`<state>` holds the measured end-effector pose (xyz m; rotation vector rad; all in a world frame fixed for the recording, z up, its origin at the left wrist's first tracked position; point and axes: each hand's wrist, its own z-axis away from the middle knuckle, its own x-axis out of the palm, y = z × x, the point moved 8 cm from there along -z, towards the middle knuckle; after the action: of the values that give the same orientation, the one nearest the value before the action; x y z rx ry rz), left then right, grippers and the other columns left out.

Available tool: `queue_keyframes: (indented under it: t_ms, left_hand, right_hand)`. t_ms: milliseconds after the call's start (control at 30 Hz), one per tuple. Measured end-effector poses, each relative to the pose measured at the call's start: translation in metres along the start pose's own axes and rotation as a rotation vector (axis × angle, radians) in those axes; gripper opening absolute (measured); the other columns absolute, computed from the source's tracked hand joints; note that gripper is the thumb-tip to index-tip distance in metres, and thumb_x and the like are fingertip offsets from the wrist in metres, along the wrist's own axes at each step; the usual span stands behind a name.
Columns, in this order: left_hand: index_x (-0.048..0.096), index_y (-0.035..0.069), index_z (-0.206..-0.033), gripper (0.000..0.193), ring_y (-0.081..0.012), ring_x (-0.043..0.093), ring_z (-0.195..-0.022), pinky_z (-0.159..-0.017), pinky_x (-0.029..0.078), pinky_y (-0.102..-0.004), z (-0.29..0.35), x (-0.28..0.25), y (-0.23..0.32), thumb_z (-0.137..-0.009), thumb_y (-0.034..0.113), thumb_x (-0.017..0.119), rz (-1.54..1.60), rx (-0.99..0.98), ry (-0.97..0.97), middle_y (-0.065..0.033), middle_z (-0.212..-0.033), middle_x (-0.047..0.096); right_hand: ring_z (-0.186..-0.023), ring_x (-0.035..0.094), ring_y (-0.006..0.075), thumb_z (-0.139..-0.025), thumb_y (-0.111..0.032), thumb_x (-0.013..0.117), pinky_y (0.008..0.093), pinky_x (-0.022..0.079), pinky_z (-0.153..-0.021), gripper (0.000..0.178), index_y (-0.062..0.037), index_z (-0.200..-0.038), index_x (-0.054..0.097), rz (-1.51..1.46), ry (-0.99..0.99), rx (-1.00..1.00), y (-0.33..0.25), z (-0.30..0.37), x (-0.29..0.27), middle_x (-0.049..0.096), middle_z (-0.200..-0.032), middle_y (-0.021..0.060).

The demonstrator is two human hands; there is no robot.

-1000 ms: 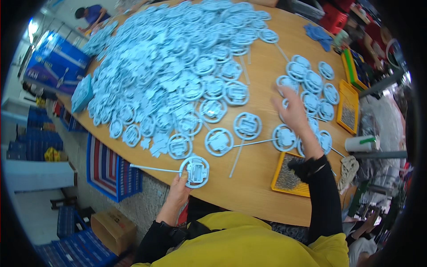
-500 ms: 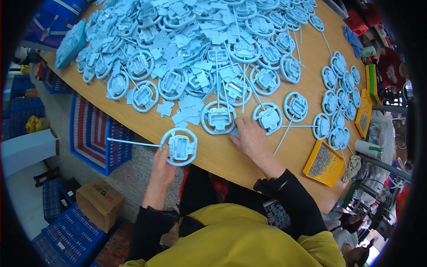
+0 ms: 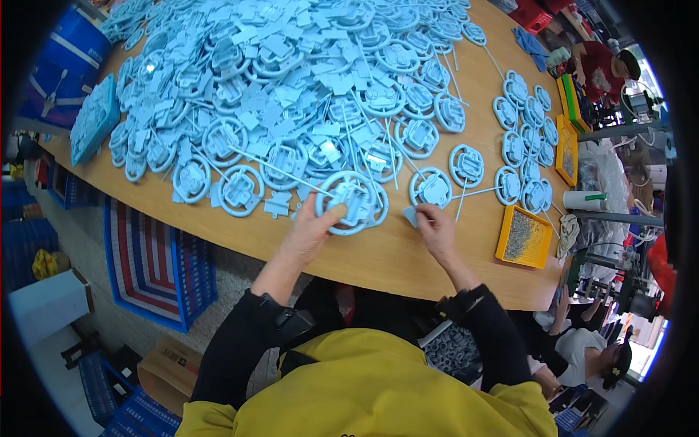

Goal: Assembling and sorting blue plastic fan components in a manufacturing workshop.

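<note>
Left hand (image 3: pixel 309 237) grips a blue plastic wheel (image 3: pixel 352 205) mid-frame, partly blocking another wheel (image 3: pixel 383 207); right hand (image 3: pixel 437 229) pinches a small blue tab (image 3: pixel 410 216). Huge parts heap (image 3: pixel 284 87) hogs the top, yellow tray (image 3: pixel 523 258) at right.

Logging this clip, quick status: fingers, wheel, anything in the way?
Left fingers gripping a blue wheel with a stick. Right fingers pinching a small blue piece. Heap of blue parts just beyond.

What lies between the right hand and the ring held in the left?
In the head view: a small blue plate pinched in the right hand, bare tabletop, then another ring, partly hidden behind the held ring.
</note>
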<state>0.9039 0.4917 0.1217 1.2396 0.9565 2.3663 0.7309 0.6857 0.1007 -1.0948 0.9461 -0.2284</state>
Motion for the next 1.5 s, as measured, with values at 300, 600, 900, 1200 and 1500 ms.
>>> queue_keyframes:
  t_ms: [300,600,900,1200,1500]
  left_hand:
    - [0.035,0.008,-0.137,0.063,-0.0147,0.055,-0.108,-0.087,0.048,-0.0309,-0.045,0.054,-0.026,-0.083,0.008,0.068,-0.233,0.017,-0.128,-0.0050,-0.120,0.053]
    - [0.036,0.007,-0.136,0.071,-0.0143,0.054,-0.109,-0.089,0.047,-0.0304,-0.058,0.082,-0.021,-0.077,0.008,0.076,-0.394,0.095,-0.147,-0.0055,-0.122,0.053]
    - [0.047,0.009,-0.126,0.046,-0.0086,0.056,-0.095,-0.078,0.047,-0.0254,-0.069,0.077,-0.033,-0.086,0.019,0.068,-0.043,-0.081,-0.077,0.0003,-0.109,0.058]
    - [0.042,0.006,-0.126,0.057,-0.0101,0.057,-0.092,-0.075,0.049,-0.0267,-0.065,0.093,-0.026,-0.078,0.008,0.072,-0.438,0.183,-0.118,-0.0037,-0.107,0.057]
    - [0.035,0.001,-0.134,0.082,-0.0228,0.062,-0.094,-0.077,0.050,-0.0317,-0.069,0.121,-0.040,-0.067,0.017,0.080,-0.842,0.029,-0.141,-0.0152,-0.109,0.061]
  right_hand:
    - [-0.066,0.060,0.0104,-0.089,-0.012,0.063,0.0244,0.051,-0.061,0.012,-0.0023,-0.095,0.062,-1.001,0.171,0.389,-0.038,-0.001,0.028,0.064,-0.078,0.0036]
    - [-0.068,0.061,0.0115,-0.090,-0.011,0.062,0.0251,0.053,-0.063,0.012,-0.0009,-0.095,0.061,-0.944,0.089,0.334,-0.034,-0.007,0.021,0.063,-0.077,0.0040]
    - [-0.068,0.059,0.0093,-0.089,-0.015,0.063,0.0232,0.047,-0.059,0.013,-0.0028,-0.092,0.060,-1.036,0.162,0.378,-0.018,-0.016,0.009,0.062,-0.076,0.0031]
    - [-0.074,0.055,0.0093,-0.083,-0.016,0.071,0.0238,0.048,-0.068,0.027,-0.0006,-0.103,0.058,-0.598,0.119,0.217,-0.023,-0.034,-0.015,0.062,-0.086,0.0027]
    - [-0.093,0.059,0.0111,-0.081,-0.010,0.072,0.0252,0.049,-0.079,0.043,-0.0005,-0.118,0.053,-0.873,-0.072,0.401,0.005,-0.018,-0.028,0.062,-0.105,0.0051]
